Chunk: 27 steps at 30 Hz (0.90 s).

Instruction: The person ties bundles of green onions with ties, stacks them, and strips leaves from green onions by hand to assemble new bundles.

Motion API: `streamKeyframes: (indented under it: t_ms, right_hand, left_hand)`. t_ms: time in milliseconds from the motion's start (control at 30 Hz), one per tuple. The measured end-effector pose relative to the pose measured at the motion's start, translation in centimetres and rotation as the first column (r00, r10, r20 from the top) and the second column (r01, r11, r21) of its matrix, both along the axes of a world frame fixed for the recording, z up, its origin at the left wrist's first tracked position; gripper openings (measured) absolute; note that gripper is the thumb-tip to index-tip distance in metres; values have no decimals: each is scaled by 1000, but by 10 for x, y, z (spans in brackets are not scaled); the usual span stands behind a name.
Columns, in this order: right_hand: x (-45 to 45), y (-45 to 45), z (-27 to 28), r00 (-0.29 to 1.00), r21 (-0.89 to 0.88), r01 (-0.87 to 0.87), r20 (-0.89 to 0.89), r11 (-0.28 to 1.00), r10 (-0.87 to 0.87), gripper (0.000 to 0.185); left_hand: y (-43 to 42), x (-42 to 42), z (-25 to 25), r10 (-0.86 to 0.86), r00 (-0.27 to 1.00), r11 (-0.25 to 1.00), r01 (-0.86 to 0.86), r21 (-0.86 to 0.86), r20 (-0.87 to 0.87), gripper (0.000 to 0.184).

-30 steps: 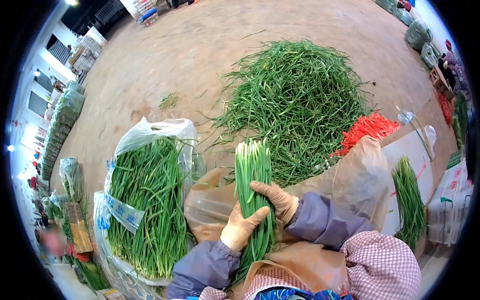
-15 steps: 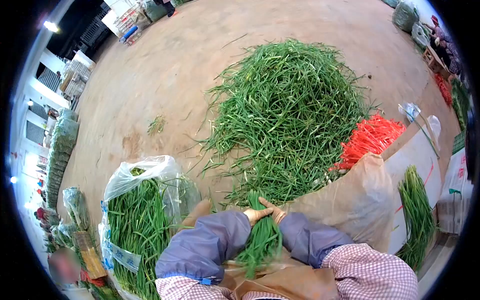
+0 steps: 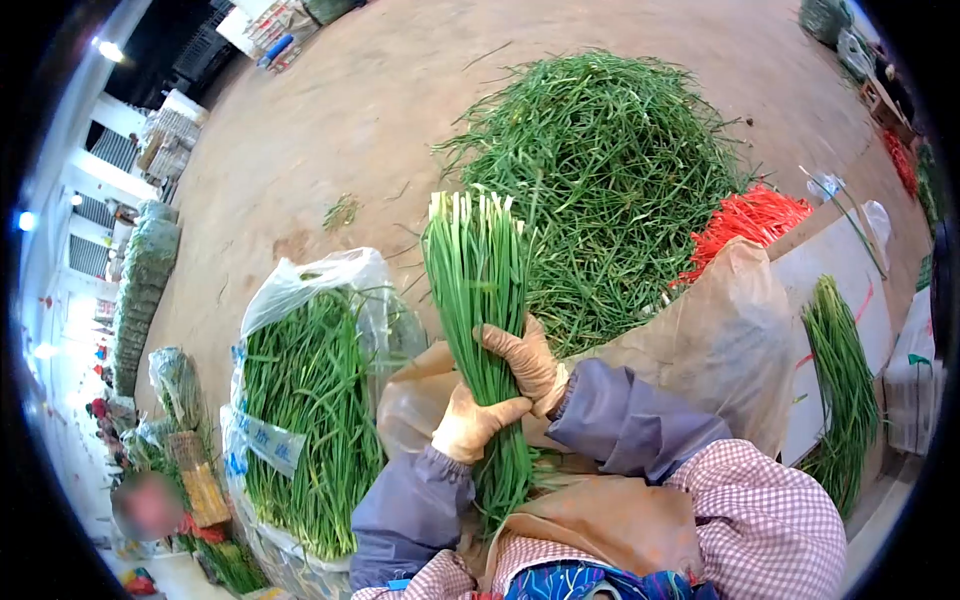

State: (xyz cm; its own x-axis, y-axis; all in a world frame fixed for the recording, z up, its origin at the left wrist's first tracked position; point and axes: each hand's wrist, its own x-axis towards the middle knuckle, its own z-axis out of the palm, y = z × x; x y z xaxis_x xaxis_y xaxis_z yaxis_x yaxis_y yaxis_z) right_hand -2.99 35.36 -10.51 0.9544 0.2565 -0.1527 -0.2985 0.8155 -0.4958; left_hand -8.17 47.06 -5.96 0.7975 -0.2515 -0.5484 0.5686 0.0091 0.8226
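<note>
A bunch of garlic chives (image 3: pixel 470 270) stands nearly upright before me, pale cut ends at the top and green leaves hanging toward my lap. My gloved left hand (image 3: pixel 468 425) is closed around its lower part. Slightly higher and to the right, my gloved right hand (image 3: pixel 528 362) is wrapped about the same bunch. Behind it lies a large loose heap of green chives (image 3: pixel 610 160) on the floor. An open clear plastic bag (image 3: pixel 268 290) packed with chives is left of my hands.
Red ties (image 3: pixel 745 222) lie in a pile beside the heap. At the right, a bundle of chives (image 3: pixel 838 370) rests on a white board (image 3: pixel 800 300). Brown plastic sheeting (image 3: pixel 715 335) spreads right of my hands. Filled bags (image 3: pixel 145 280) line the left wall.
The bunch has come up and toward me, and its pale ends now show evenly above my hands. Both hands have shifted onto its middle and lower part. The view has tilted slightly.
</note>
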Motion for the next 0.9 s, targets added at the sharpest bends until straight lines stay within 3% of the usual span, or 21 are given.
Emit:
streamKeyframes:
  t_ms: [67, 100, 133, 200, 233, 267, 300, 333, 367, 433, 500, 533, 567, 667, 700, 767, 833, 867, 900]
  right_hand:
    - [-10, 5, 9, 996, 22, -81, 41, 996, 80, 45]
    - [-9, 2, 23, 979, 161, -204, 54, 965, 198, 48]
    - [-5, 1, 26, 983, 149, -144, 133, 978, 125, 48]
    - [1, 7, 17, 993, 115, -86, 95, 990, 76, 55]
    - [3, 11, 17, 999, 51, 15, 49, 999, -18, 62]
    - [7, 15, 18, 994, -20, 113, 10, 993, -113, 70]
    - [15, 14, 12, 992, -67, 80, 107, 994, -73, 76]
    - [20, 16, 10, 990, -14, 115, 89, 993, -113, 56]
    - [25, 16, 6, 998, -1, 50, 47, 999, -50, 43]
    - [34, 13, -11, 998, -59, -64, 19, 996, 65, 14]
    - [51, 8, -30, 996, -208, -87, 16, 974, 92, 13]
    - [63, 5, -35, 989, -309, 79, 140, 948, -37, 16]
    - [75, -10, -30, 985, -378, 143, 144, 915, -95, 14]
    - [76, -75, 7, 995, -546, 95, 68, 832, -69, 9]
    - [64, -79, 20, 990, -627, 66, 138, 776, 28, 7]
    - [45, -57, 5, 761, -716, 411, 610, 564, 221, 10]
    - [8, -45, 5, 774, -837, 236, 469, 493, 426, 14]
    - [-29, -40, 45, 872, -803, -405, -195, 438, 449, 17]
    - [-43, -32, 39, 888, -704, -421, -190, 572, 419, 16]
  left_hand:
    - [17, -22, 15, 3, 999, 993, -7, 117, 33, 53]
    - [23, -34, 22, 0, 999, 985, -7, 174, 41, 52]
    - [31, -46, 29, -12, 998, 977, 0, 212, 57, 51]
    - [45, -71, 40, -40, 996, 958, 15, 288, 80, 49]
    - [48, -84, 40, 14, 983, 957, -65, 282, 182, 45]
    - [57, -93, 43, -18, 993, 960, -15, 279, 115, 45]
    - [70, -100, 46, -52, 997, 962, 36, 270, 50, 44]
    - [78, -107, 48, -87, 996, 963, 88, 255, -16, 44]
    - [78, -118, 53, 39, 996, 983, -24, 180, -81, 42]
    - [89, -132, 52, 32, 982, 996, -16, 92, -184, 35]
    - [91, -144, 53, 53, 966, 998, -40, 54, -255, 28]
    - [92, -149, 51, 63, 962, 998, -54, 42, -265, 27]
    - [94, -154, 49, 74, 958, 997, -68, 30, -276, 26]
    - [102, -170, 33, 91, 969, 995, -82, 50, -230, 20]
    - [101, -173, 28, 104, 972, 993, -90, 72, -212, 19]
    - [101, -175, 23, 95, 978, 990, -72, 123, -188, 17]
    - [97, -176, 18, 102, 982, 985, -78, 152, -156, 17]
    - [95, -176, 16, 106, 985, 982, -83, 167, -137, 17]
    - [94, -175, 15, 99, 984, 983, -73, 170, -148, 16]
